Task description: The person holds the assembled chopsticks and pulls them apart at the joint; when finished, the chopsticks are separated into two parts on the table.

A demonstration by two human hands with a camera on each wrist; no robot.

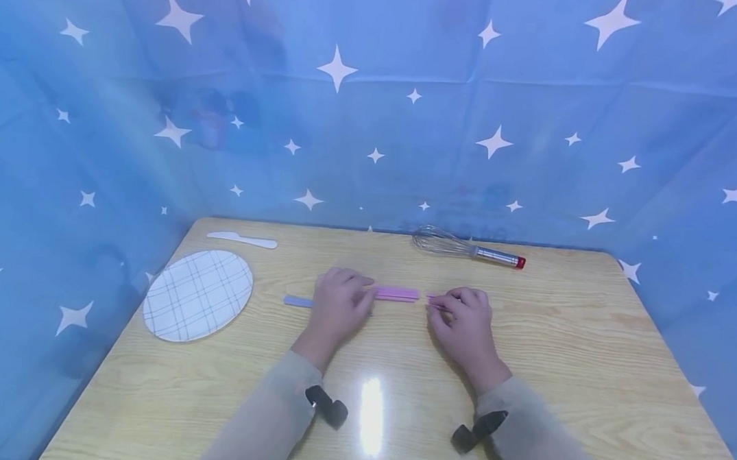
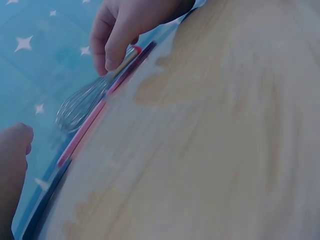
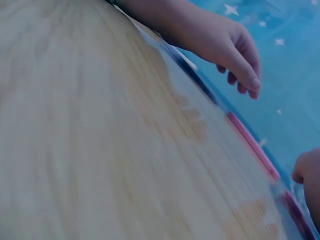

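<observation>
Three slim coloured strips lie end to end in a row: a blue strip [image 1: 297, 301], a pink strip [image 1: 398, 294] and a purple strip [image 3: 300, 216]. In the head view my left hand [image 1: 341, 301] covers the blue strip's right part, with its fingertips by the pink strip's left end. The right wrist view shows that left hand [image 3: 220, 47] raised over the row, fingers bent downward and nothing between them. My right hand [image 1: 466, 323] is over the purple strip, hiding most of it. From the left wrist, that right hand [image 2: 127, 30] appears above the strip, fingers loosely bent.
A whisk [image 1: 466, 248] with a red-tipped handle lies at the back edge. At the left are a white plate [image 1: 199, 295] with a checked pattern and a white knife [image 1: 242, 239]. A blue star-patterned curtain [image 1: 373, 120] stands behind the wooden table [image 1: 584, 377].
</observation>
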